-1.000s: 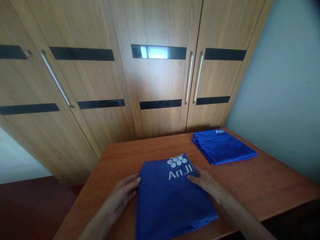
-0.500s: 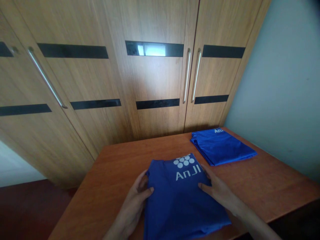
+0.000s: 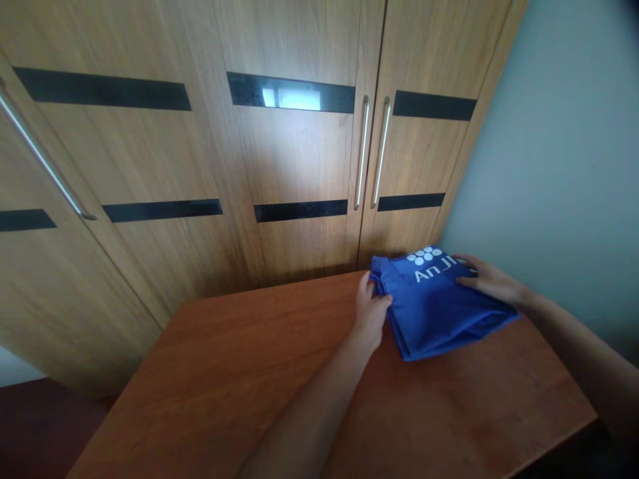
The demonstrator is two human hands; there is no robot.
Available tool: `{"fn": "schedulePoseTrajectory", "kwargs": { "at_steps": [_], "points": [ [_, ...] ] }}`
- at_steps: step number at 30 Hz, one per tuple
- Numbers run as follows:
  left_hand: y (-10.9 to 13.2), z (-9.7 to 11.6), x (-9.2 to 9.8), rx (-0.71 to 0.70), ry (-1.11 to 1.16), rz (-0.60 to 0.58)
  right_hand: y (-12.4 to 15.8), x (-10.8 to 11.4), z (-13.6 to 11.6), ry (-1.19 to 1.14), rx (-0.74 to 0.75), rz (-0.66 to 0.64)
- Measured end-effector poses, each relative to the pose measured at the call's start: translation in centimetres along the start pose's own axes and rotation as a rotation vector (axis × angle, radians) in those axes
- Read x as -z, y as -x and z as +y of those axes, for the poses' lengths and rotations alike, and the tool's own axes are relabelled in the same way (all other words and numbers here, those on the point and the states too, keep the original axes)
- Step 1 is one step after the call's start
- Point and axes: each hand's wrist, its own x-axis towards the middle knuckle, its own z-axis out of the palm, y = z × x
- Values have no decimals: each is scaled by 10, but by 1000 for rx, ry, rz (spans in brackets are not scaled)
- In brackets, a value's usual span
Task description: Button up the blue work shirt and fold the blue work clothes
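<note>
A folded blue cloth (image 3: 439, 309) with white dots and mirrored white lettering lies at the right rear of the table, over the spot of another folded blue cloth that it mostly hides. My left hand (image 3: 372, 309) grips its left edge, thumb on top and fingers curled at the side. On the right edge, beside the lettering, my right hand (image 3: 492, 281) holds the cloth with the thumb above and the other fingers at the far side. Whether the piece is a garment or a bag I cannot tell.
The reddish-brown wooden table (image 3: 224, 372) stands against a wooden wardrobe (image 3: 299, 153) with black strips and metal handles (image 3: 379, 153). A pale wall (image 3: 549, 166) borders the table's right side. The table's front edge shows at lower right.
Both hands have carried the printed blue cloth from the table's front middle to the right rear, onto the other folded cloth. The view has shifted slightly to the right.
</note>
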Motion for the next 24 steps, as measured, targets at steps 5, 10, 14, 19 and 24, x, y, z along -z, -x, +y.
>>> {"fn": "schedulePoseTrajectory", "kwargs": {
  "at_steps": [5,10,14,19,24],
  "points": [
    [-45,-36,-9,187,-49,-44,-31,-16,42,64,-44,-127],
    [-41,-57,22,349,-54,-104,-21,-59,60,289,-49,-98],
    [-24,-59,42,373,-8,-134,-3,-90,45,386,-43,-42],
    [-7,-49,59,375,-11,-124,23,-115,34,503,1,0],
    [12,-28,87,337,-69,-98,33,-120,33,515,12,0]
  ]
}}
